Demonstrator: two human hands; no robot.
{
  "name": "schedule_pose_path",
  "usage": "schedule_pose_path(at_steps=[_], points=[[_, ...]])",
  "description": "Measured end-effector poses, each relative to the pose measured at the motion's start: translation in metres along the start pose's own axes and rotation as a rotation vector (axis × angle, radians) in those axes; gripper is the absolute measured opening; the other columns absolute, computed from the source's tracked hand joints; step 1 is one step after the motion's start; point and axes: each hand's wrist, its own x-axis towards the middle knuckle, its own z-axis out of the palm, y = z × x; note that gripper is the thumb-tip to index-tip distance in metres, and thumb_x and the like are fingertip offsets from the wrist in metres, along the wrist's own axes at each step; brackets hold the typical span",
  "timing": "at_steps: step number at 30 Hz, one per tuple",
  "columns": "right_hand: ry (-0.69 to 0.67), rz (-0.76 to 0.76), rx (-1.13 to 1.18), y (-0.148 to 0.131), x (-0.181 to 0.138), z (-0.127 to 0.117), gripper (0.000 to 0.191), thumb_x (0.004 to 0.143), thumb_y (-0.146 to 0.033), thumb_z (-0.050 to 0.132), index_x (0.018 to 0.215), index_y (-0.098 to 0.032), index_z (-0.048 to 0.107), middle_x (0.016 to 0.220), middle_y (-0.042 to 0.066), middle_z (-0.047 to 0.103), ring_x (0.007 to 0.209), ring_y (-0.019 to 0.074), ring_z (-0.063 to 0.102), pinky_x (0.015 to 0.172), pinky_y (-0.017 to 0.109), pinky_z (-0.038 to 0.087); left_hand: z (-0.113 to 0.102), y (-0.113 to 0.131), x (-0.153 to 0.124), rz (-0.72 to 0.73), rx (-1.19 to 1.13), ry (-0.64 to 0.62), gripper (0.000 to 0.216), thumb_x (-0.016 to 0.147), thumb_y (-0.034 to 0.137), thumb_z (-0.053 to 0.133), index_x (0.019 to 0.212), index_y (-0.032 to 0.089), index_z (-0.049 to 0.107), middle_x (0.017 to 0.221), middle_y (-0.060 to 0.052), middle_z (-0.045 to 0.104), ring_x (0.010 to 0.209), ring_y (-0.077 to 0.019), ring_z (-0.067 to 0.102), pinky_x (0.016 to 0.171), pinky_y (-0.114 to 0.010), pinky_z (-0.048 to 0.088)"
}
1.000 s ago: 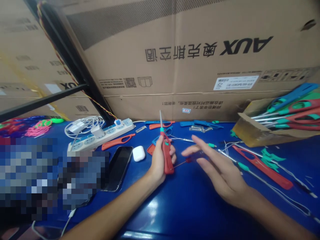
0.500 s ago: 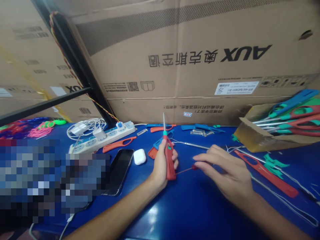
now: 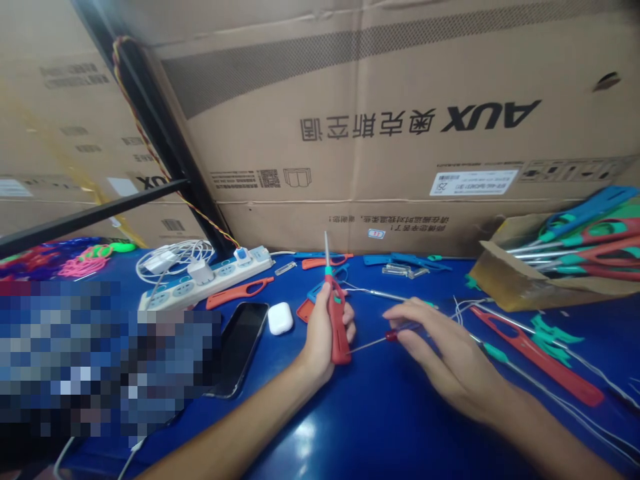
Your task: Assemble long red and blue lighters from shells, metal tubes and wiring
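My left hand is wrapped round a red gas lighter, held upright with its metal tube pointing away from me. In my right hand is a screwdriver with a red-collared handle, gripped between thumb and fingers. Its thin shaft reaches left to the lower side of the lighter; whether the tip sits in a screw cannot be made out. Behind the left hand lie blue and orange casing pieces. A red lighter casing half rests to the right of my right hand, beside green plastic parts.
An open cardboard box of lighters stands at the right. A power strip, orange casing, phone and white earbud case lie left. Metal tubes with wires stretch across the right. Large cartons rise behind.
The fingers of my right hand have shifted on the screwdriver handle, and more of its red collar shows. My left hand keeps the lighter nearly still. The view has tilted slightly.
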Motion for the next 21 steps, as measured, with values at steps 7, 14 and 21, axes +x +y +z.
schedule_pose_path(at_steps=[7,14,21], points=[[-0.134,0.094,0.139,-0.002,-0.004,0.002,0.029,0.102,-0.027,0.051,0.131,-0.033,0.053,0.108,0.000,0.074,0.097,0.0158,0.071,0.087,0.029,0.057,0.000,0.001,-0.001,-0.010,0.022,0.002,0.050,0.086,0.069,0.054,0.093,0.020,0.048,0.052,0.008,0.044,0.034,-0.0088,0.038,0.036,-0.019,0.029],[-0.256,0.227,0.086,-0.003,-0.004,-0.003,0.016,0.103,-0.037,0.045,0.109,-0.026,0.055,0.093,0.001,0.072,0.081,0.0153,0.069,0.070,0.027,0.054,0.003,0.000,-0.004,-0.011,0.067,0.000,0.052,0.086,0.071,0.051,0.093,0.020,0.048,0.051,0.008,0.043,0.034,-0.0090,0.039,0.036,-0.019,0.027],[-0.326,0.350,0.006,0.002,0.002,-0.010,0.032,0.103,-0.049,0.046,0.085,-0.024,0.057,0.064,-0.005,0.059,0.058,0.0120,0.056,0.058,0.026,0.041,0.000,-0.001,-0.001,0.013,0.088,-0.007,0.053,0.084,0.073,0.053,0.094,0.021,0.049,0.052,0.008,0.044,0.034,-0.0086,0.039,0.036,-0.019,0.026]])
